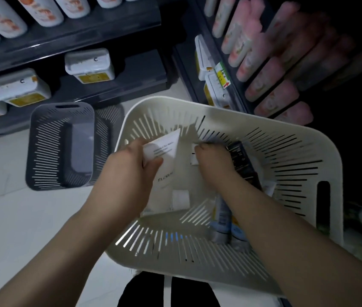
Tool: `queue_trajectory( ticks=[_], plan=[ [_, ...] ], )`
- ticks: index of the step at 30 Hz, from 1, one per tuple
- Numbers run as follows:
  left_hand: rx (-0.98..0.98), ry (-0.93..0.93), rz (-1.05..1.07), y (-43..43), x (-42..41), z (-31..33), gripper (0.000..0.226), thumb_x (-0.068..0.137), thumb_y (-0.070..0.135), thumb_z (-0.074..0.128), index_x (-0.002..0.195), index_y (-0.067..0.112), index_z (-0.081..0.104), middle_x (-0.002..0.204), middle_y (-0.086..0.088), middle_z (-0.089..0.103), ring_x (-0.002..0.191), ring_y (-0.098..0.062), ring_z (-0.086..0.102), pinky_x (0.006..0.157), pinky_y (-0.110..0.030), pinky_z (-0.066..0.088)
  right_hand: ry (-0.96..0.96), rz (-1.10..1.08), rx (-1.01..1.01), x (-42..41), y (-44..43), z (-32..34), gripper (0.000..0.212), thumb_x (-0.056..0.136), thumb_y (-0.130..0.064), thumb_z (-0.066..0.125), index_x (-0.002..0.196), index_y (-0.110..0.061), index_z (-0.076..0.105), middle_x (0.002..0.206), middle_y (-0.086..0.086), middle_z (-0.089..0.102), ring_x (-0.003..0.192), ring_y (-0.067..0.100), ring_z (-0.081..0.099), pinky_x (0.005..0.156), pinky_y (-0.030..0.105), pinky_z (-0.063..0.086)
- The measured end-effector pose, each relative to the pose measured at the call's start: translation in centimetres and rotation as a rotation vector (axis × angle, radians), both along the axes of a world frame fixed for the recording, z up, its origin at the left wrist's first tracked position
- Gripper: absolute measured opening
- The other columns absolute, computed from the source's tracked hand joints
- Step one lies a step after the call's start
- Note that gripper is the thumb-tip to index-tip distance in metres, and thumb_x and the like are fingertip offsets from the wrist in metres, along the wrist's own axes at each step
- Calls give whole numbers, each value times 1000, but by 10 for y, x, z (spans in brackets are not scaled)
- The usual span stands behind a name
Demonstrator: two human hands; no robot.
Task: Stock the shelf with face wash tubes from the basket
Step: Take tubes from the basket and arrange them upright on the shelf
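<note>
Dim, cool light. The floor (9,218) and cream basket (219,111) are brightest; the right edge sinks into near black. Pink tubes (270,69) at upper right are smeared by motion blur, the right hand (215,167) is softly blurred, while print on the white tube (166,151) is partly legible. Shelves (109,25) bow with wide-angle distortion.

Bare forearms (65,251), black garment (144,293), white stripe (168,291)

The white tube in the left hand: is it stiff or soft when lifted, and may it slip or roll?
Probably soft: the white tube flattens toward its far end, so it may dent where the left hand grips it. Its surface looks smooth, perhaps slippery. The flat end should hinder rolling.
</note>
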State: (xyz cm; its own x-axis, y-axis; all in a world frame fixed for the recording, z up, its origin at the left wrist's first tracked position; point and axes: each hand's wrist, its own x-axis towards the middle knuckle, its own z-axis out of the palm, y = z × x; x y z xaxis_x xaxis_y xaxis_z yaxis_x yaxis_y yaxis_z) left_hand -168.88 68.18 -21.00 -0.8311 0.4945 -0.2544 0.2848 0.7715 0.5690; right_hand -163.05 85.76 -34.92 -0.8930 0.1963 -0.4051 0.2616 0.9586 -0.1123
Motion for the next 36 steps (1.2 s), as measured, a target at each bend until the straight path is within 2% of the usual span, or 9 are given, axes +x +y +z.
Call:
queue_trajectory(
  ticks=[3,5,10,14,17,20,23,32,36],
  plan=[
    [44,17,6,-2,0,0,22,91,28,58,111,18,59,91,0,66,82,-18,61,58,-24,38,-50,87,163,-9,-5,-9,29,79,-8,65,107,-1,61,107,19,62,97,34,61,81,40,48],
    [50,27,5,-3,-2,-3,22,91,27,58,111,18,59,92,2,65,81,-16,60,56,-21,38,-107,105,188,-13,-4,-11,29,86,-8,56,114,-2,58,117,18,57,105,34,57,85,40,46],
    [47,43,-15,-7,-4,1,20,91,26,58,108,16,58,97,-3,67,88,-20,64,67,-27,43,-54,29,37,-15,0,0,22,84,1,51,96,-6,69,97,16,68,89,31,66,71,34,51],
    [51,65,-42,-8,-7,20,19,91,27,58,107,17,58,94,-2,67,85,-20,62,65,-27,39,306,-166,-261,-9,3,37,19,77,-14,56,59,-12,61,59,14,55,57,29,53,54,33,40],
    [56,103,-69,-9,-12,45,24,91,28,58,112,17,58,96,-4,67,89,-23,61,66,-27,36,528,-443,-471,2,0,88,22,82,-21,59,79,-5,74,77,13,72,74,28,65,65,37,51],
    [76,127,-117,-8,-13,84,28,91,29,57,117,17,56,94,-4,67,91,-25,61,66,-29,36,701,-610,-539,19,-9,148,20,86,-17,64,102,-13,75,96,2,75,89,14,68,77,32,54],
    [116,150,-221,-3,-12,132,20,91,31,57,105,16,57,76,1,59,79,-26,59,58,-31,36,831,-674,-500,40,-14,214,16,86,-18,66,98,-14,76,84,-1,75,75,6,66,68,31,54],
    [294,237,-555,18,34,284,18,91,30,57,99,14,58,81,1,61,73,-16,56,60,-29,37,1041,-841,-336,152,-35,408,13,86,-17,68,96,-14,76,78,-11,70,63,-8,61,60,9,47],
    [378,246,-725,33,76,345,11,91,30,56,93,18,56,85,0,64,85,-20,59,85,-39,46,1122,-888,-159,216,-51,484,11,85,-17,68,92,-14,76,71,-12,67,62,-6,61,56,12,46]
  ],
)
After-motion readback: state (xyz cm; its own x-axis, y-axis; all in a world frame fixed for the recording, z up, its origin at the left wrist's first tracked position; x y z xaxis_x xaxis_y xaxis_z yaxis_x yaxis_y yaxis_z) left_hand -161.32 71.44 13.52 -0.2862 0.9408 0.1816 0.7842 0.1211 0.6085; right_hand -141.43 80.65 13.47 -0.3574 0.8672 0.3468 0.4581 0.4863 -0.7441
